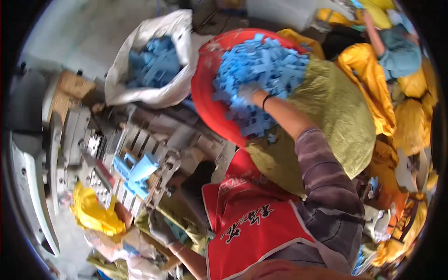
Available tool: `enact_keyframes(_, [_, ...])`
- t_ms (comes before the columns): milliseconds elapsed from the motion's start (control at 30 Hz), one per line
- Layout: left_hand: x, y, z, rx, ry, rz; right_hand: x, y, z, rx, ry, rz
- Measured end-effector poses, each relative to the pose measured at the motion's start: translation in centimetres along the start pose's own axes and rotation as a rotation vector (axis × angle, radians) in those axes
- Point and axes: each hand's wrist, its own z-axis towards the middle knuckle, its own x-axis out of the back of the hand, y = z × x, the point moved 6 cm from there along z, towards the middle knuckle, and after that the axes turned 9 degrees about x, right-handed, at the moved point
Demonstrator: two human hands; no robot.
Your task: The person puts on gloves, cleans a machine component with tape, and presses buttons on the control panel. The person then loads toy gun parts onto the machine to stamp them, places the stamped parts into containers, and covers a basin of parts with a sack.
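My right hand (250, 92), in a pale glove, reaches into a heap of flat light-blue plastic pieces (261, 60). Its fingers are blurred and partly hidden among the pieces. A large red basin (204, 91) holds the heap. Lower left, my left hand (161, 228), in a grey glove, is beside the near edge of a slatted metal bench (135, 140), fingers loosely extended and nothing visible in them. Several larger blue plastic pieces (136, 172) rest on the slats just beyond that hand.
Left of the basin stands a white woven sack (185, 60) with more blue pieces inside. An olive sack (336, 112) drapes over the basin's right side. Yellow bags (413, 126) crowd the right, where another person's arm (373, 35) shows. A yellow bag (95, 210) lies lower left.
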Motion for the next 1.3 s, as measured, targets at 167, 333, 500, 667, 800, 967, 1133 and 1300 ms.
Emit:
enact_keyframes(167, [-1.2, -2.6, -0.5, -0.082, 0.001, -0.014, 3.2, -8.0, -7.3, 0.07, -0.362, 0.258])
enact_keyframes(333, [0.1, 1.7, -0.2, -0.133, 0.019, -0.047, 6.2, -8.9, -13.3, -0.072, -0.316, 0.425])
enact_keyframes(500, [4.8, 0.5, -3.2, 0.057, 0.059, -0.214, 10.0, -10.6, -16.4, -0.193, 0.425, 0.777])
enact_keyframes(667, [6.6, 3.3, -2.0, -0.163, 0.18, -0.172, 5.4, -9.6, -21.6, -0.313, 0.662, 1.685])
enact_keyframes(800, [8.8, 8.8, -0.4, -0.346, 0.315, -0.251, 12.5, -12.7, -22.6, -0.209, 0.685, 1.763])
enact_keyframes(967, [8.8, 15.0, 2.8, -0.584, 0.213, -0.196, 16.8, -15.1, -21.3, -0.126, 0.69, 1.577])
enact_keyframes(1133, [6.2, 16.4, 6.7, -0.587, -0.087, -0.162, 23.3, -18.6, -19.5, 0.126, 0.701, 1.607])
enact_keyframes(1300, [8.8, 15.2, 5.8, -0.579, 0.154, -0.335, 30.3, -21.8, -15.1, 0.277, 0.712, 1.198])
